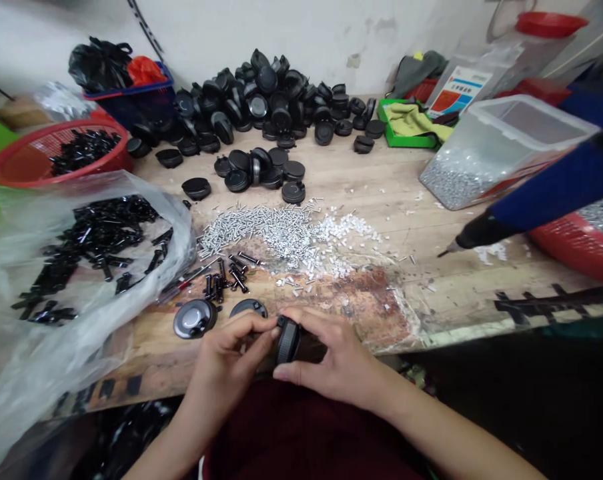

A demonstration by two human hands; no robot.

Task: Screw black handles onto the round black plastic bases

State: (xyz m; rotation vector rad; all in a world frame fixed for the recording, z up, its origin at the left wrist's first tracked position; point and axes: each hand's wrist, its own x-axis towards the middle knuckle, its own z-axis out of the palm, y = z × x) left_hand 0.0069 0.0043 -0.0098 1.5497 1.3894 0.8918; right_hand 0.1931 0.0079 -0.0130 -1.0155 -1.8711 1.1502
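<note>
A black round part with a ribbed rim (288, 341) stands on edge between my hands at the table's front edge. My right hand (334, 353) is closed on it, thumb at the bottom and fingertips at the top. My left hand (234, 350) pinches at the part's upper left edge; anything small between its fingertips is hidden. Just beyond my left hand lie a black disc (195, 318) and a second disc (248, 307), partly covered by the fingers. Short black bolt-like pieces (221, 283) lie behind them, beside a red-handled screwdriver (184, 285).
Loose silver screws (251, 223) and small white pieces (349, 227) cover mid-table. Behind them is a heap of black round parts (276, 100). A plastic bag (179, 220) of black pieces lies left. A blue power screwdriver (526, 207) juts in from the right, near a clear bin (511, 133).
</note>
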